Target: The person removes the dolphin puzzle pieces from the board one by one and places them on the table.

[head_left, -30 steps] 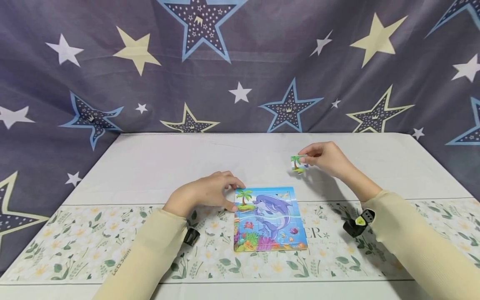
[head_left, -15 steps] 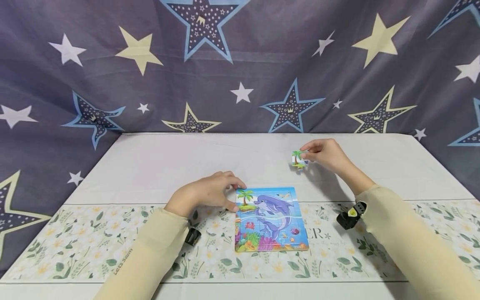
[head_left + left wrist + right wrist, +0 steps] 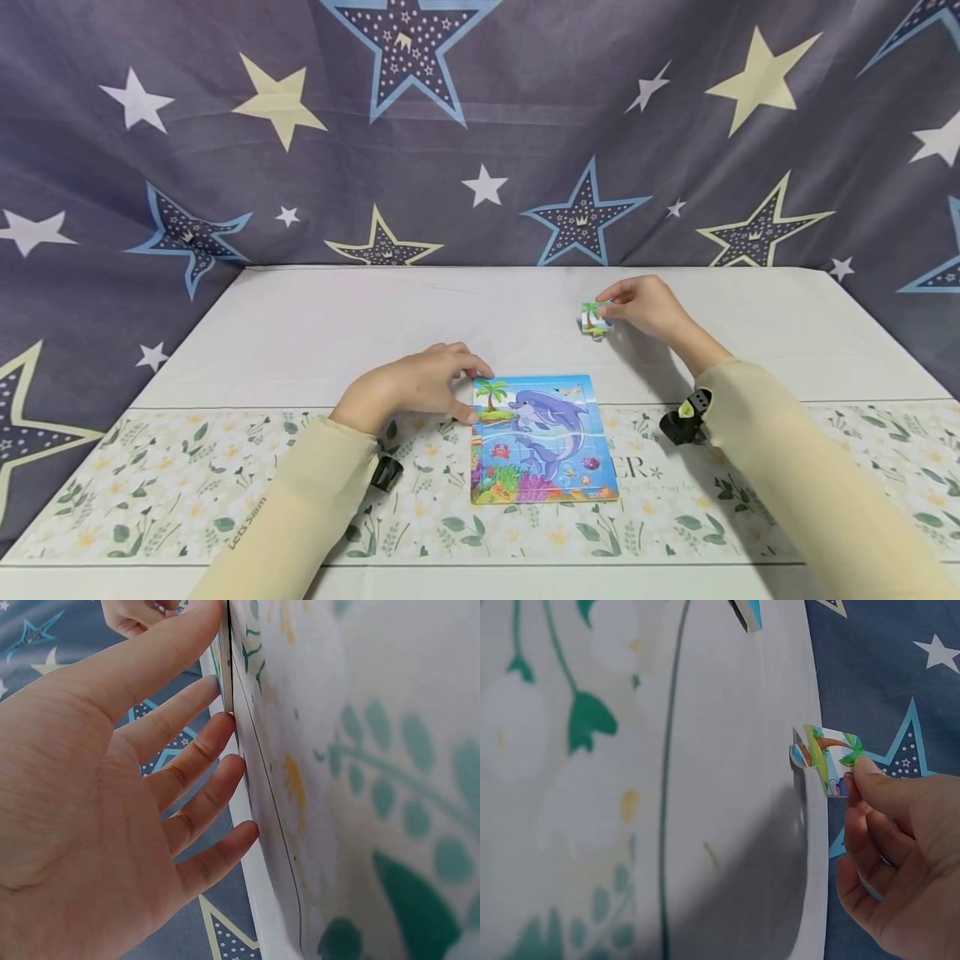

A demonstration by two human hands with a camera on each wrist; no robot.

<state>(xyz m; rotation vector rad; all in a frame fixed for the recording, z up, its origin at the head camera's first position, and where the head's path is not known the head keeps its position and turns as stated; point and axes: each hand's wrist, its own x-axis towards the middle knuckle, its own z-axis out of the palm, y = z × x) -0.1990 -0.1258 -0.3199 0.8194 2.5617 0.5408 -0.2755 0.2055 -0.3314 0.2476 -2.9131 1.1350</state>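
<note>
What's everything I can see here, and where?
Tablecloth: one, white with a flowered band, lower part of the head view.
Curtain: one, dark purple-grey with stars, behind the tablecloth.
Dolphin picture board: one, mostly blue, lying mostly on the flowered band.
Puzzle piece: one, green and white, beyond the board's right end.
Wrist gadgets: two, black, one left, one right.
Left grip: one, bare, touching the board's left side.
Right grip: one, bare, pinching the puzzle piece.
Sleeves: two, cream, one leading to each grip.

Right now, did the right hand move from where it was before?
Yes, a little: in the head view, the right hand has shifted left and up the picture, nearer the blue-edged star on the backdrop above the puzzle piece.
</note>
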